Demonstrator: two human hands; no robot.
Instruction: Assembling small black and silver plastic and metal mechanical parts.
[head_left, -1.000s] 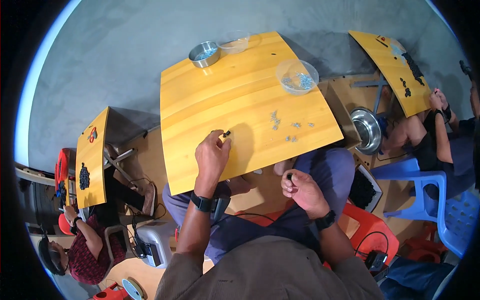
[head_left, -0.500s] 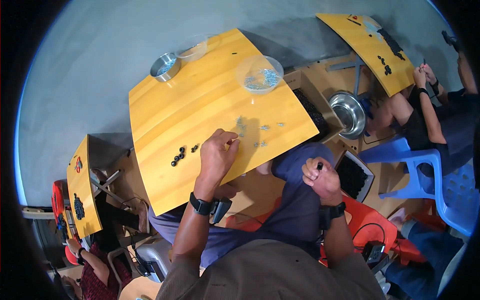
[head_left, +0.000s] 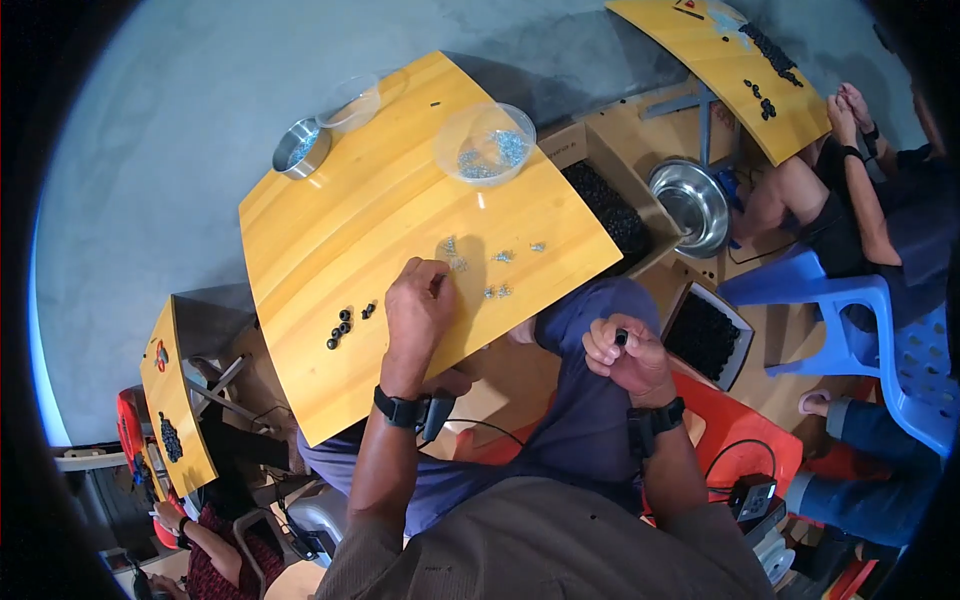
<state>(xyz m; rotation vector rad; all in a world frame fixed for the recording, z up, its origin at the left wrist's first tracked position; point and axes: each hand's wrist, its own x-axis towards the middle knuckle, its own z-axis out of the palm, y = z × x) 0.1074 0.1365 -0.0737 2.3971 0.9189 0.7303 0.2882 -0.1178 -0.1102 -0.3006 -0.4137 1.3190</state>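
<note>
A short black piece (head_left: 621,338) stands in the fingers of the right hand (head_left: 634,360), above the seated worker's right thigh (head_left: 600,312). Its dark round end faces mostly up toward the worker's head, so its long axis looks close to upright; the lower end is hidden in the grip, which is pinched on it, thumb and fingers together. Well to the left of that grip, the left hand (head_left: 416,308) is low over the yellow bench (head_left: 330,240), fingers curled in; whether they have anything between them I can't tell. Just beyond those fingertips lies a small cluster of silvery screws (head_left: 450,245), with more scattered to the right of the left grip. To its left sit a few loose black pieces (head_left: 344,327). Farther out past the left hand are a clear tub (head_left: 452,140) and a steel bowl (head_left: 315,160), both with screws in them. Beyond the right grip, off the bench's edge, I see a cardboard box (head_left: 565,147) full of black parts and a steel basin (head_left: 690,208); nearer on its right is a pale-walled box (head_left: 738,361), also filled with black parts.
</note>
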